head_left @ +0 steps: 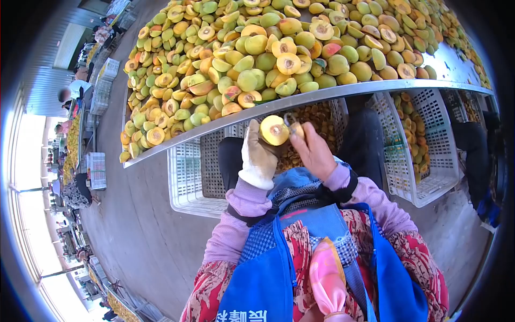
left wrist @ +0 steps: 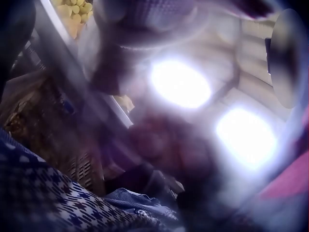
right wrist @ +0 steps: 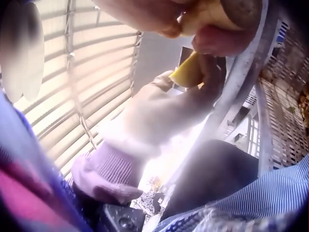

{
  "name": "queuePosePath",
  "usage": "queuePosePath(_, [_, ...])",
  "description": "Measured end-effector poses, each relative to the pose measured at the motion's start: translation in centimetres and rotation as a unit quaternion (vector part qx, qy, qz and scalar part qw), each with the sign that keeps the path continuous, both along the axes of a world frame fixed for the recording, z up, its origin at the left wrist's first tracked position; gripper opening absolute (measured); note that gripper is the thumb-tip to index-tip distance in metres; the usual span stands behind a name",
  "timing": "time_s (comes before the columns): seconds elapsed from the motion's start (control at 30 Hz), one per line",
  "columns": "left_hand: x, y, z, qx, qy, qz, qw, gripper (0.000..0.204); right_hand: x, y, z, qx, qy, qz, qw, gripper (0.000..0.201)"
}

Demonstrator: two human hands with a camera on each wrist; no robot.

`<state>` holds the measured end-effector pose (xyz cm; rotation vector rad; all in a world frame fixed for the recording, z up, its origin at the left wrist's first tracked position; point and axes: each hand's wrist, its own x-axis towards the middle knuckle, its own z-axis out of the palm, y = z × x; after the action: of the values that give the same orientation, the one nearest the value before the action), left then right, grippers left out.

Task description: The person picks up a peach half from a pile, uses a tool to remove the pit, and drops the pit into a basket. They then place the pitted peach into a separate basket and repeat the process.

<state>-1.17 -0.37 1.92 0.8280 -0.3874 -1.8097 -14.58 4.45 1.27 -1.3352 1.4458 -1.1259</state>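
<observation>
My left hand [head_left: 259,155], in a pale work glove stained brown, holds a halved yellow peach [head_left: 274,130] with its cut face up, just below the table's metal edge. In the right wrist view the same peach half [right wrist: 187,71] shows side-on between the gloved fingers. My bare right hand [head_left: 315,152] grips a short tool with a wooden handle [right wrist: 208,15]. Its curved metal end [head_left: 290,118] is close beside the peach half's cut face. Blur and glare hide the hands' work in the left wrist view.
A metal-edged table [head_left: 300,100] bears a big heap of halved peaches [head_left: 257,59]. Below my hands, a crate holds brown pieces [head_left: 316,121]. White plastic crates stand left [head_left: 188,188] and right [head_left: 437,177]. People sit at other tables far left.
</observation>
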Motion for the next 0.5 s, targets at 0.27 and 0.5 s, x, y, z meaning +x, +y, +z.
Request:
queuePosePath(0.27, [-0.8, 1.0, 0.7, -0.063, -0.092, 0.0, 0.994, 0.028, 0.2, 1.2, -0.5, 0.005, 0.086, 0.126, 0.988, 0.027])
queuePosePath(0.5, [-1.3, 0.7, 0.0, -0.014, 0.003, 0.061, 0.998, 0.033, 1.4, 0.6, -0.3, -0.033, 0.049, 0.076, 0.995, 0.025])
